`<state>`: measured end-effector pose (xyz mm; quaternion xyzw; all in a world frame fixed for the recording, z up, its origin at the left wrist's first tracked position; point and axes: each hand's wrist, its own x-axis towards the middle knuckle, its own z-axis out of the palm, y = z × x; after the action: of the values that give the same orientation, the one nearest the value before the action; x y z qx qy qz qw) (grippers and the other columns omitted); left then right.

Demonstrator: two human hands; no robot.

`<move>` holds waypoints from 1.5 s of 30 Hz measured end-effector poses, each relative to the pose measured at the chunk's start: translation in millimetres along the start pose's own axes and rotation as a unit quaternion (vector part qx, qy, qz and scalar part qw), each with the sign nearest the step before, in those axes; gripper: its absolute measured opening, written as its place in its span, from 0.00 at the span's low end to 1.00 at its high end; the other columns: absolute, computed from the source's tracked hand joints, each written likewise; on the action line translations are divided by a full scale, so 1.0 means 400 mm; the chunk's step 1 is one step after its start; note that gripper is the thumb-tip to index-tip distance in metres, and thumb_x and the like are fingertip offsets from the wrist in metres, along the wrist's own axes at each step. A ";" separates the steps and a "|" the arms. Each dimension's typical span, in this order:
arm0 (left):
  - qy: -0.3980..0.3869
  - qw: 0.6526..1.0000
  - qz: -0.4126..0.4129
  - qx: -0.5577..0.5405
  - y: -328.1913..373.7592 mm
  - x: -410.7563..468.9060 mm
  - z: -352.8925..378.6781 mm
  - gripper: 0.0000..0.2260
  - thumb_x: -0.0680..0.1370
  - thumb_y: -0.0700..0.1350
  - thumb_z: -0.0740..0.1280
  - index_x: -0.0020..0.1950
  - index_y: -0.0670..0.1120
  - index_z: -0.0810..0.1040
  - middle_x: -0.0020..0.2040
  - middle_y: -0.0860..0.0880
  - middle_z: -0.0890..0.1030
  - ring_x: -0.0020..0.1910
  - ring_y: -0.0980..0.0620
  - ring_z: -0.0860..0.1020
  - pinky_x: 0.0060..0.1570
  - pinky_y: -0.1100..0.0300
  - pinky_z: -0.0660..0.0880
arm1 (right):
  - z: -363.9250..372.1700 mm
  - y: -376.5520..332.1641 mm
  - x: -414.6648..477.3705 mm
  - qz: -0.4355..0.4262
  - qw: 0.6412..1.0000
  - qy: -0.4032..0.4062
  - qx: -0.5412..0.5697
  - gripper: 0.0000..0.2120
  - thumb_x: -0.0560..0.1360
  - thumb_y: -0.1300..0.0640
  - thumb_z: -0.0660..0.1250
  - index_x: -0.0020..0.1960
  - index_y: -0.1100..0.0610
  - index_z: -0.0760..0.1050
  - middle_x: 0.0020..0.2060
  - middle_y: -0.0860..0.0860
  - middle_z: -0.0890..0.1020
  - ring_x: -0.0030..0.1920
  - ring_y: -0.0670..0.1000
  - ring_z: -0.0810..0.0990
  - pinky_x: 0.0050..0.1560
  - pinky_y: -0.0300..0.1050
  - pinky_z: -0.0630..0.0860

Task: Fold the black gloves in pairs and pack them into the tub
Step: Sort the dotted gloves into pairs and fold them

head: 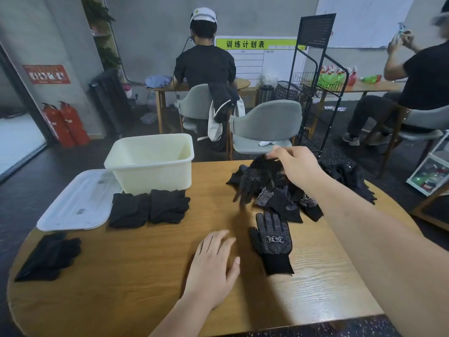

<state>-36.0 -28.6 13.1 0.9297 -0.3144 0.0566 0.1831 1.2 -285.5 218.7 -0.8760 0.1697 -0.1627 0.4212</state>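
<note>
Wooden table (145,288) in a grey room: my left hand (213,261) rests flat on it, fingers straight, just beside 1 dotted glove (272,239) lying dots up. My right hand (296,166) pinches a lifted glove (252,186) above the loose pile (284,200). 2 folded pairs (148,207) lie against the cream tub (150,176), a clear lid (75,203) to its left, and another folded bundle (48,256) sits near the table's left edge.

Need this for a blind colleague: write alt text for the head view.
The right hand pinches a black glove atop a loose pile on a table, while the left hand lies open beside a single dotted glove. Folded pairs sit before a cream tub, its lid alongside.
</note>
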 end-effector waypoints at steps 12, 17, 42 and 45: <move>0.027 0.998 -0.030 0.051 -0.024 -0.095 -0.025 0.21 0.86 0.57 0.52 0.74 0.53 0.74 0.76 0.53 0.68 0.76 0.50 0.65 0.77 0.50 0.65 | 0.159 0.179 -0.177 0.244 0.952 0.033 0.183 0.10 0.80 0.56 0.68 0.45 0.62 0.83 0.40 0.57 0.85 0.39 0.58 0.85 0.52 0.59 0.83; -0.009 0.997 -0.044 0.055 -0.021 -0.129 -0.036 0.23 0.86 0.58 0.48 0.77 0.54 0.70 0.78 0.54 0.65 0.78 0.52 0.62 0.79 0.53 0.61 | 0.241 0.251 -0.288 0.219 0.973 -0.002 0.075 0.15 0.78 0.57 0.64 0.33 0.54 0.72 0.29 0.53 0.74 0.36 0.55 0.72 0.37 0.49 0.68; -0.031 0.999 -0.018 0.008 -0.025 -0.131 -0.031 0.25 0.84 0.60 0.50 0.81 0.56 0.65 0.80 0.59 0.62 0.80 0.58 0.57 0.80 0.57 0.57 | 0.195 -0.007 -0.248 0.092 0.973 -0.092 0.191 0.18 0.84 0.62 0.57 0.65 0.51 0.82 0.53 0.43 0.86 0.46 0.43 0.84 0.44 0.43 0.77; -0.034 0.999 -0.019 -0.002 -0.029 -0.129 -0.033 0.25 0.85 0.61 0.50 0.81 0.57 0.64 0.81 0.59 0.60 0.79 0.58 0.57 0.80 0.59 0.56 | 0.199 -0.065 -0.182 0.090 0.963 -0.095 0.234 0.20 0.83 0.61 0.57 0.69 0.48 0.80 0.60 0.40 0.84 0.57 0.47 0.84 0.52 0.44 0.81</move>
<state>-69.8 14.0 10.2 0.9365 -0.3030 0.0210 0.1754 -25.2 -184.2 181.8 -0.7458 0.1642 -0.0751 0.6413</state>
